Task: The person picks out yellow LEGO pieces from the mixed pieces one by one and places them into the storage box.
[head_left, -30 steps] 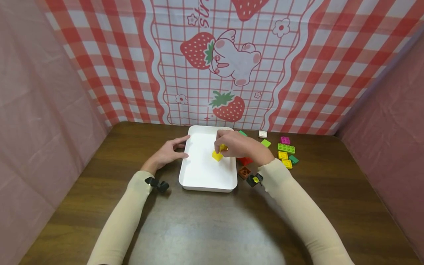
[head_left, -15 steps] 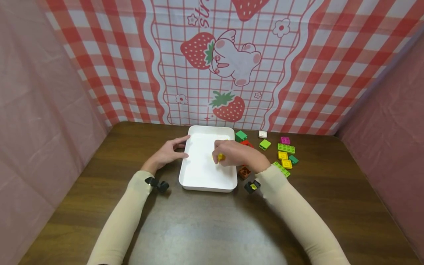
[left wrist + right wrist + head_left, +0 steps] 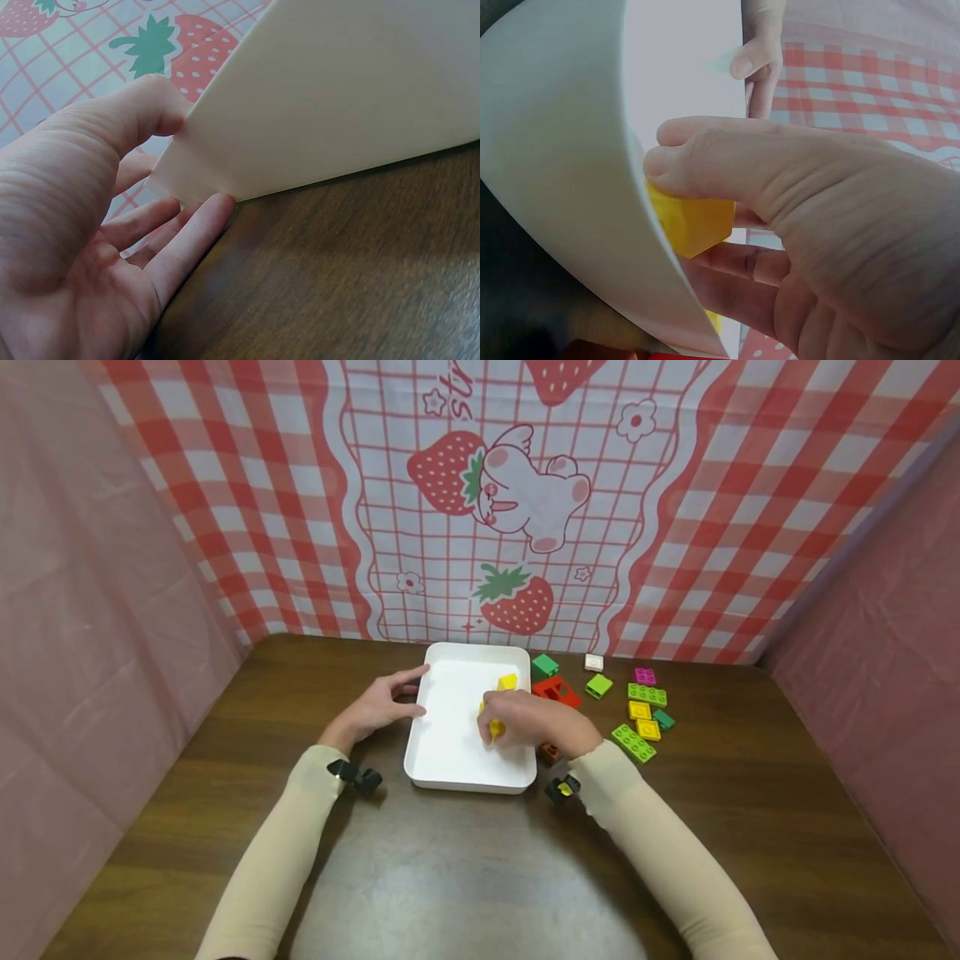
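Note:
A shallow white tray (image 3: 450,752) lies on the wooden table. At its left side is my left hand (image 3: 375,703), with the fingertips and thumb touching the outer wall; the left wrist view shows these fingers (image 3: 187,244) fairly straight against it. My right hand (image 3: 521,717) is inside the tray and pinches a yellow toy brick (image 3: 697,221) between thumb and fingers. Behind that hand, near the tray's right wall, stands another yellow brick (image 3: 507,682). The pinching fingers partly hide the held brick.
Right of the tray lie a green brick (image 3: 545,666), a red piece (image 3: 557,691) and a brown brick (image 3: 550,752), partly behind my wrist. Farther right are lime bricks (image 3: 633,743), yellow pieces (image 3: 648,730), a magenta brick (image 3: 645,676) and a white one (image 3: 594,662). A patterned cloth (image 3: 300,527) hangs behind.
My right hand has moved toward the near side of the tray with the fingers lower. The yellow brick behind it and the red piece have come into view. My left hand has stayed put.

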Available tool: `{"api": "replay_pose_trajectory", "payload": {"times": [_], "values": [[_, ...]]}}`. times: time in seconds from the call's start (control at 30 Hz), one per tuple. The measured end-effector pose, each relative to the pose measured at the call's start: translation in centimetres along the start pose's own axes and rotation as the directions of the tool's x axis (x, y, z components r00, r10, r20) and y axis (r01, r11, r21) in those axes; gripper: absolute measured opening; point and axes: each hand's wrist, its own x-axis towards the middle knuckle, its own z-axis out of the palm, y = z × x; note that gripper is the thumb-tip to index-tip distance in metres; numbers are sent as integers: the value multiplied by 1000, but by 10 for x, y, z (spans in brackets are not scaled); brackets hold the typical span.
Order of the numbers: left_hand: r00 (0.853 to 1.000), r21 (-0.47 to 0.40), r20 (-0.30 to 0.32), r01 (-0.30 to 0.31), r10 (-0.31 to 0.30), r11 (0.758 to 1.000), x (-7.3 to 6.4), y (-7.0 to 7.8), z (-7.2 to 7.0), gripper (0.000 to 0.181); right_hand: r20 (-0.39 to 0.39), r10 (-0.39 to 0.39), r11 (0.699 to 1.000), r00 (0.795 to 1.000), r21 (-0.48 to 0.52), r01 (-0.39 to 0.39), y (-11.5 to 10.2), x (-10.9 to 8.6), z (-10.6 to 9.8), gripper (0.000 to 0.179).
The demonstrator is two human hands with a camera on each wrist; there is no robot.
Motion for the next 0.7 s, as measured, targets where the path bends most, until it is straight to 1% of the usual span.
{"api": "replay_pose_trajectory", "payload": {"times": [0.17, 0.3, 0.47, 0.53, 0.7], "values": [[1000, 1, -4, 0, 0, 1000, 0, 2, 1, 85, 12, 18, 1000, 1000, 5, -18, 0, 0, 2, 10], [1000, 3, -1, -9, 9, 1000, 0, 2, 0, 85, 22, 39, 999, 999, 30, -39, 0, 1, 4, 10], [1000, 2, 0, -21, 21, 1000, 0, 2, 0, 85, 22, 61, 997, 998, 55, -62, 0, 2, 7, 15], [1000, 2, -1, -23, 23, 1000, 0, 2, 0, 85, 17, 57, 997, 998, 59, -58, 0, 2, 8, 16], [1000, 9, 3, -14, 14, 1000, 0, 1, 1, 85, 11, 19, 999, 1000, 34, -19, 1, 1, 10, 10]]}}
